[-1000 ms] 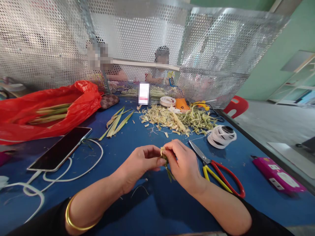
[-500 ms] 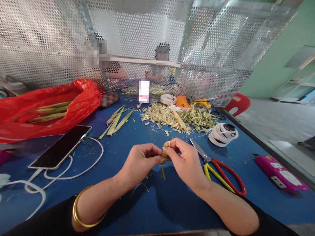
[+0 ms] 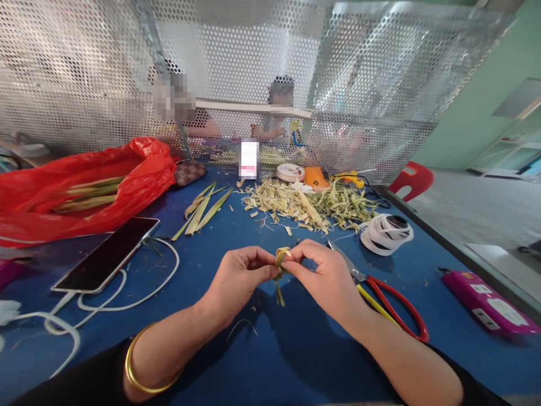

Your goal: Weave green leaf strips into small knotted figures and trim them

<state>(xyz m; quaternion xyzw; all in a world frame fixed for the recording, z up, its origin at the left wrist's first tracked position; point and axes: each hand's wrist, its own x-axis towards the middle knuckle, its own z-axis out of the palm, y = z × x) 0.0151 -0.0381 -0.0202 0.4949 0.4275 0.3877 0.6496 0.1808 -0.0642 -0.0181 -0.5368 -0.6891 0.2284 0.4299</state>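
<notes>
Soft shadows on blue tabletop [image 3: 302, 344]; glare on mesh panel [image 3: 257, 62]; screen [image 3: 248, 155] blown white; edges stretched.

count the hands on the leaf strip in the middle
2. The left hand pinches the leaf strip from the left; the right hand pinches it from the right, nearer the scissors. Neither hand is hidden.

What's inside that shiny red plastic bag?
Long green and yellowish leaves show inside the shiny red plastic bag; its crumpled sides cover the rest, so anything deeper can't be seen.
</notes>
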